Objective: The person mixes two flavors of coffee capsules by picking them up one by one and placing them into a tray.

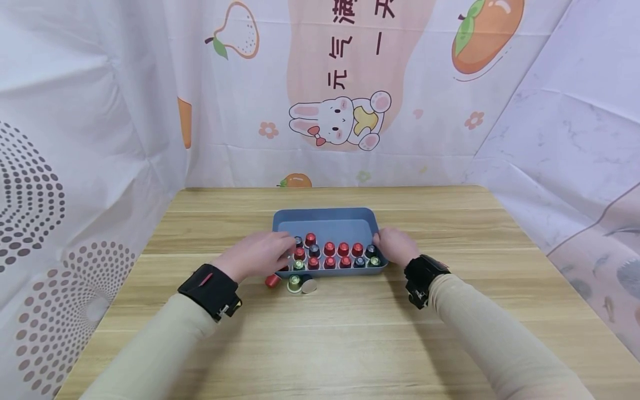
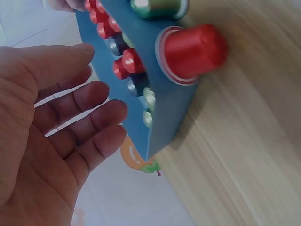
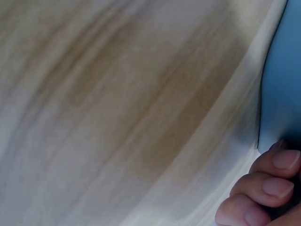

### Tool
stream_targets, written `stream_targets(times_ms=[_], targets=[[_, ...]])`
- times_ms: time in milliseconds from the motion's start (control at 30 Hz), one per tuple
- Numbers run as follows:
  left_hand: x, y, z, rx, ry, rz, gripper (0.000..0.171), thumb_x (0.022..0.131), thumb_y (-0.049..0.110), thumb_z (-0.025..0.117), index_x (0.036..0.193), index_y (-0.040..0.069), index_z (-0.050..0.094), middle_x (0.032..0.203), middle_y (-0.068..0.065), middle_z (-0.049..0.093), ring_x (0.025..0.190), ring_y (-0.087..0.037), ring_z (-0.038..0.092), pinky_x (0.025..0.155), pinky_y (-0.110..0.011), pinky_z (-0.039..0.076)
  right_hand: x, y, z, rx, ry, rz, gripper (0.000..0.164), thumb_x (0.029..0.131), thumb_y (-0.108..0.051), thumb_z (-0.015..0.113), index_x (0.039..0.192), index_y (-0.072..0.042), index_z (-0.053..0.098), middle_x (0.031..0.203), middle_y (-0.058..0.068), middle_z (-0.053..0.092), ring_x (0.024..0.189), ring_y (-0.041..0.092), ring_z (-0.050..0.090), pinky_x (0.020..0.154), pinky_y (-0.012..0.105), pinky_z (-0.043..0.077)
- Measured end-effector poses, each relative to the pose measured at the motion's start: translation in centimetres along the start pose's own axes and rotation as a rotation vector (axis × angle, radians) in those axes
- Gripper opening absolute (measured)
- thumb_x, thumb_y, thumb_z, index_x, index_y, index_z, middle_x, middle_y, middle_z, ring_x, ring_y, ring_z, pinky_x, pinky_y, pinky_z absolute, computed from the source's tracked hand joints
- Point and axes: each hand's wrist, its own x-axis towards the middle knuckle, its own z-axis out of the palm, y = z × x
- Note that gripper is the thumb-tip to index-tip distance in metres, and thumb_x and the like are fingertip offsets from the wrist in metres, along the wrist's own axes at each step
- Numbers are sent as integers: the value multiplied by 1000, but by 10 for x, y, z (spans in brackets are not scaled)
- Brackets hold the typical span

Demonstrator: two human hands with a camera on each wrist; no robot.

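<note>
A blue-grey tray (image 1: 330,228) holds several coffee capsules, red, dark and pale green, standing in rows along its near side. Over the tray's left end is my left hand (image 1: 265,253); in the left wrist view its fingers are loosely bent, with nothing between thumb and fingers. My right hand (image 1: 397,244) holds the tray's right wall, its fingers (image 3: 270,186) curled there; the thumb is hidden in the right wrist view. In front of the tray lie a red capsule (image 2: 193,51), a green capsule (image 1: 294,284) and a capsule with its flat lid showing (image 1: 309,286).
The tray stands on a wood-grain table (image 1: 330,339). Behind the table hangs a printed cloth (image 1: 230,116), and further cloths close off the left and right sides. The far part of the tray shows its bare floor.
</note>
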Motion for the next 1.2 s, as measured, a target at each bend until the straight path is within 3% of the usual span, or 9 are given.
stream_targets(times_ms=[200,433,633,767,1200], targets=[[-12,-6,7,4,11,-12,15,95,22,73,93,16,60,75,8,52,65,-8,50,60,-26,42,0,-1,0,14,-26,4,39,104,-19,44,65,-12,46,68,6,52,64,23,53,64,41,46],[-21,-10,15,11,-20,-62,27,90,30,79,97,12,60,68,5,52,59,-10,49,55,-27,37,-1,-2,0,7,-22,3,39,105,-20,44,67,-11,48,69,7,54,64,24,54,65,42,47],[-25,-13,22,-19,-47,-114,41,83,41,85,101,12,61,71,6,54,63,-11,51,59,-29,41,-2,-2,1,1,-13,0,39,105,-20,44,67,-11,48,69,7,55,65,24,55,65,43,47],[-26,-15,28,-23,-49,-114,45,83,43,85,106,12,60,74,7,55,65,-10,52,60,-30,42,-2,-2,2,-1,-4,-7,40,105,-19,44,66,-11,47,69,8,55,64,24,55,65,44,48],[-26,-16,31,-5,-15,-95,39,84,29,86,106,10,60,77,5,58,66,-12,52,62,-32,45,-3,-1,3,-6,8,-16,39,105,-19,44,67,-11,47,69,8,55,64,25,55,64,44,48]])
